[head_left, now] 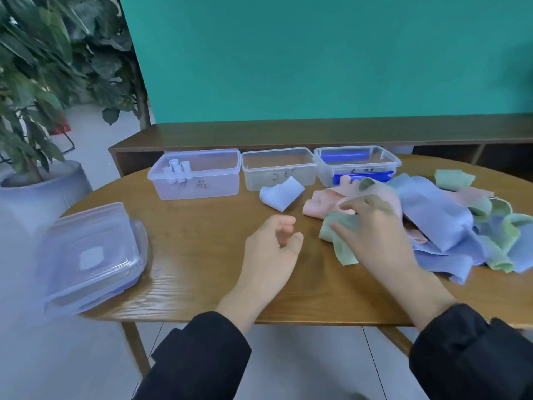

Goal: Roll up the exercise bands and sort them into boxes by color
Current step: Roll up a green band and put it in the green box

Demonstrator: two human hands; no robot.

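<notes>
Teal wall behind, a wooden table [202,255] carries three clear boxes along its far edge: the left box [196,174] holds small pale rolls, the middle box [278,168] looks bare, and the right box [356,163] shows something blue, hard to make out. Near the right edge lies a heap of bands [450,223], cut off by the frame; the right hand [372,229] rests on it with fingers spread over a green band [340,241], while the left hand [271,252] hovers loosely curled, holding nothing. Stacked lids [89,255] sit blurred at the left edge.

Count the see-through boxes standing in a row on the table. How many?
3, along the table's far edge: the left box holds white rolls, the middle box looks empty, the right box has something blue inside.
</notes>
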